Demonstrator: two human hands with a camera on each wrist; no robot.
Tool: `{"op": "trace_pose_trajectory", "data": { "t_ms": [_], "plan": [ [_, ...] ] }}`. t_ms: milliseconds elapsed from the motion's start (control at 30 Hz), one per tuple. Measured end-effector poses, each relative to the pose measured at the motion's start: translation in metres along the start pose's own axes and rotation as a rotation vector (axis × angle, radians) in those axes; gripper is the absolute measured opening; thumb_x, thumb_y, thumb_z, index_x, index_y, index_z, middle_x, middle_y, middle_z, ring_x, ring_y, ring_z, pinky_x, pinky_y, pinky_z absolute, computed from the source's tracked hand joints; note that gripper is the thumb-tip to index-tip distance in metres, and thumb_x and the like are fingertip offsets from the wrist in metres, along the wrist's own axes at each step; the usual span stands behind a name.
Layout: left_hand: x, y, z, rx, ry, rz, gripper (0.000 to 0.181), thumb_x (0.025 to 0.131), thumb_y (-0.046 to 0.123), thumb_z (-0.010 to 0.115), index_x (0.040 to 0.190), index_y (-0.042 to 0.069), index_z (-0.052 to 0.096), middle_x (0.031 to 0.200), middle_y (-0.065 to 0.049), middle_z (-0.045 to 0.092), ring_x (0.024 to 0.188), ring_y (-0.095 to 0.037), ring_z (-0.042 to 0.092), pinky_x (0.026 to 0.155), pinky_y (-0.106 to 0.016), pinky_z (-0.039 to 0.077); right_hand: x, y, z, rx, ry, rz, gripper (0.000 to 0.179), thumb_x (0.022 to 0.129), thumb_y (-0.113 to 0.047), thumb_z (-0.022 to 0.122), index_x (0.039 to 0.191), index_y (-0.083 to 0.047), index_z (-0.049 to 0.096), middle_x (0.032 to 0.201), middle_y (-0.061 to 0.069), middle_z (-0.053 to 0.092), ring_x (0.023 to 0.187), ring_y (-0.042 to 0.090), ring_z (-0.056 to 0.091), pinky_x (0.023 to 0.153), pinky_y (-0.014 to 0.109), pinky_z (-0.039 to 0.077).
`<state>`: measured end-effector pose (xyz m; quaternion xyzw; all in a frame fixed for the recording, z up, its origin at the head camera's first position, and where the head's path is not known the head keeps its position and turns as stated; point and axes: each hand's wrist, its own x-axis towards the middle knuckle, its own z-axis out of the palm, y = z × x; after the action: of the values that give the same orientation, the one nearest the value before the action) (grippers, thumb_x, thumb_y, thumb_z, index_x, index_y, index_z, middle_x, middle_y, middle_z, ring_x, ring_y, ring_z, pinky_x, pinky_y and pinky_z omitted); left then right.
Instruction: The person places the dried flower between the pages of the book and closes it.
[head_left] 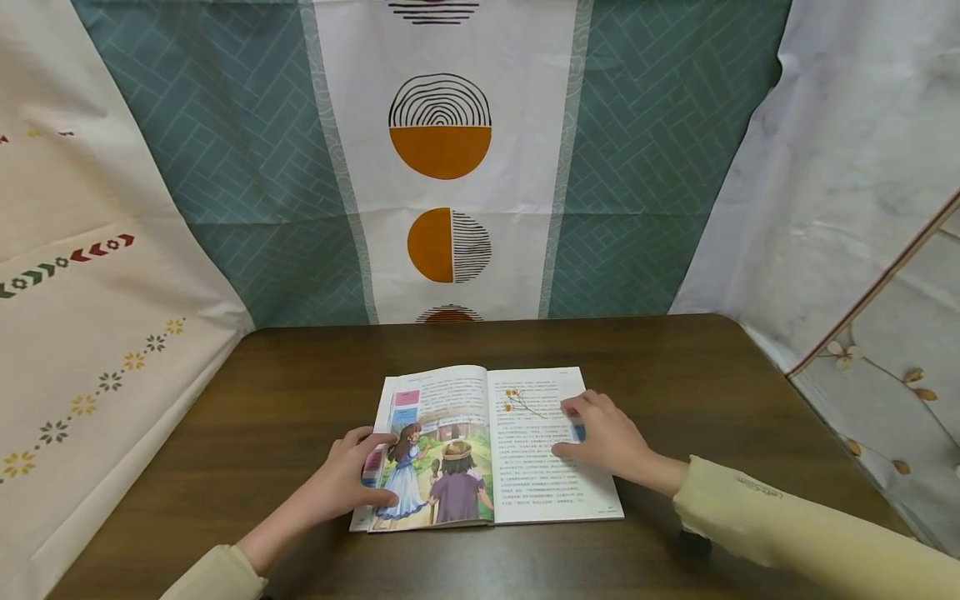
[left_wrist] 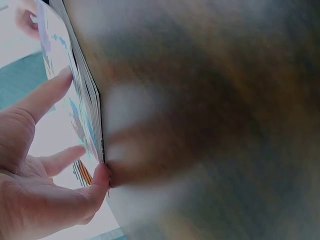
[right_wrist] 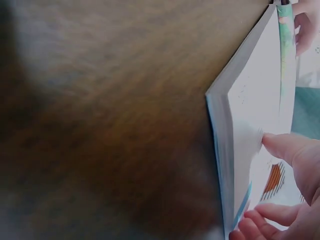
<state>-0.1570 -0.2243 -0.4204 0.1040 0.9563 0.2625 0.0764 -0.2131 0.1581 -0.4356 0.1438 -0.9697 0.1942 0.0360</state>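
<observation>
An open book [head_left: 536,492] lies on the table, with a colour picture [head_left: 457,483] of two figures on its left page and printed text on the right. Across the upper part of the right page lies a small sprig of dried yellow flowers [head_left: 514,400]. My left hand [head_left: 341,479] rests on the left page, thumb and fingers spread; in the left wrist view a fingertip [left_wrist: 102,175] touches the page edges. My right hand [head_left: 603,437] lies on the right page's outer side, its thumb [right_wrist: 277,144] on the paper and its fingers apart, close to the sprig's stem.
The dark brown wooden table [head_left: 300,392] extends around the book. A patterned teal and white cloth [head_left: 247,142] hangs behind it. Pale cloths hang at the left [head_left: 90,333] and right [head_left: 840,208] sides.
</observation>
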Motion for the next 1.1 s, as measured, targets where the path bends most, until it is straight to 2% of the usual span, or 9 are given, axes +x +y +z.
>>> {"op": "trace_pose_trajectory", "data": {
  "t_ms": [200, 400, 633, 800, 933, 1100],
  "plan": [
    [0.001, 0.000, 0.001, 0.010, 0.003, -0.051, 0.105, 0.064, 0.041, 0.091, 0.147, 0.002, 0.040, 0.148, -0.028, 0.038, 0.129, -0.049, 0.039, 0.102, -0.065, 0.042, -0.011, 0.012, -0.010, 0.011, 0.000, 0.022, 0.072, 0.072, -0.042, 0.086, 0.128, -0.004, 0.062, 0.126, 0.016, 0.059, 0.108, 0.029, 0.056, 0.088, 0.049, 0.052],
    [0.002, 0.001, 0.000, 0.039, 0.000, -0.079, 0.122, 0.063, 0.045, 0.091, 0.149, -0.011, 0.026, 0.146, -0.034, 0.036, 0.130, -0.052, 0.039, 0.104, -0.064, 0.041, -0.025, 0.026, -0.018, 0.019, -0.035, -0.006, 0.073, 0.074, -0.040, 0.085, 0.130, 0.000, 0.060, 0.125, 0.018, 0.059, 0.112, 0.033, 0.056, 0.085, 0.050, 0.054],
    [0.002, 0.001, 0.001, 0.028, 0.017, -0.110, 0.122, 0.062, 0.044, 0.092, 0.146, -0.016, 0.028, 0.141, -0.035, 0.039, 0.123, -0.045, 0.046, 0.100, -0.059, 0.046, -0.039, 0.037, -0.028, 0.088, -0.120, -0.075, 0.071, 0.076, -0.034, 0.084, 0.133, 0.001, 0.059, 0.109, 0.006, 0.059, 0.099, 0.019, 0.053, 0.078, 0.032, 0.047],
    [0.003, 0.000, 0.001, -0.008, 0.031, -0.111, 0.118, 0.060, 0.042, 0.094, 0.144, -0.015, 0.034, 0.129, -0.028, 0.046, 0.107, -0.032, 0.050, 0.091, -0.048, 0.051, -0.045, 0.049, -0.033, 0.177, -0.213, -0.165, 0.073, 0.081, -0.031, 0.080, 0.138, 0.005, 0.052, 0.105, 0.003, 0.056, 0.092, 0.012, 0.050, 0.071, 0.021, 0.043],
    [0.006, -0.004, 0.002, -0.080, 0.037, -0.085, 0.111, 0.058, 0.037, 0.095, 0.140, -0.014, 0.040, 0.119, -0.021, 0.049, 0.102, -0.026, 0.045, 0.081, -0.037, 0.050, -0.046, 0.051, -0.034, 0.229, -0.252, -0.207, 0.074, 0.085, -0.029, 0.077, 0.141, 0.009, 0.047, 0.105, 0.004, 0.054, 0.090, 0.009, 0.048, 0.070, 0.020, 0.042],
    [0.010, -0.009, 0.002, -0.158, 0.006, -0.104, 0.106, 0.059, 0.031, 0.096, 0.137, -0.013, 0.041, 0.121, -0.022, 0.047, 0.108, -0.029, 0.041, 0.081, -0.035, 0.048, -0.045, 0.050, -0.033, 0.263, -0.264, -0.222, 0.075, 0.085, -0.029, 0.076, 0.141, 0.011, 0.046, 0.104, 0.003, 0.053, 0.090, 0.009, 0.049, 0.070, 0.020, 0.044]
  ]
}}
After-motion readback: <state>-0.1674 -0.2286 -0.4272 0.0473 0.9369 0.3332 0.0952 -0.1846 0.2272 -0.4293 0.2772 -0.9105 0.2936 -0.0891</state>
